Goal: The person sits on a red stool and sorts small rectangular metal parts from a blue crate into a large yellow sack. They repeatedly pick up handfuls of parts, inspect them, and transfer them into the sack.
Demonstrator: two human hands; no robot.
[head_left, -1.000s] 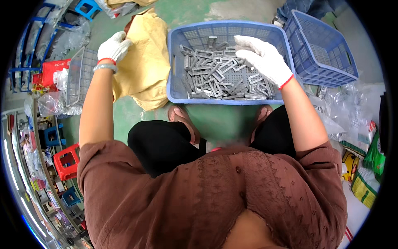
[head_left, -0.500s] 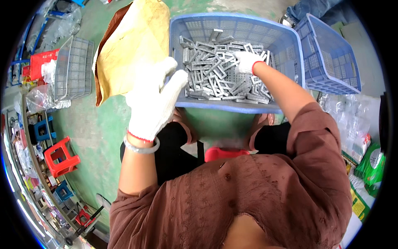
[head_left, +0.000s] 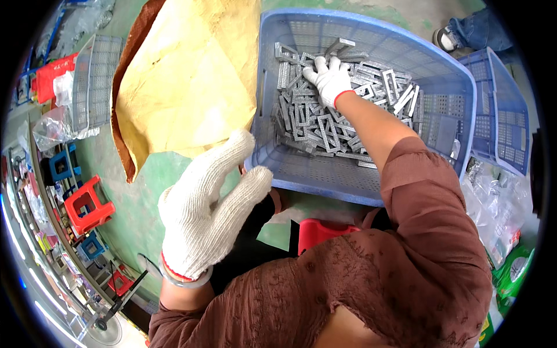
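My right hand, in a white knit glove with a red cuff, reaches into a large blue plastic basket. Its fingers are spread over a pile of grey metal rectangular frames, touching the ones near the middle. I see no piece gripped in it. The fingertips are partly lost among the frames. My left hand, gloved the same way, hovers outside the basket at its near left, nothing in it, thumb apart from the fingers. Just beyond that hand stands a big yellow-tan paper sack with a brown inner side.
A second blue basket adjoins at the right, beside clear plastic bags. Another person's shoe shows at the far right. Leftward are a grey crate, a red stool and loaded shelving. A red seat is beneath me.
My right hand has shifted left across the pile, and its fingers have spread. The left hand has come nearer my body. The whole view has turned, moving the basket rightward.
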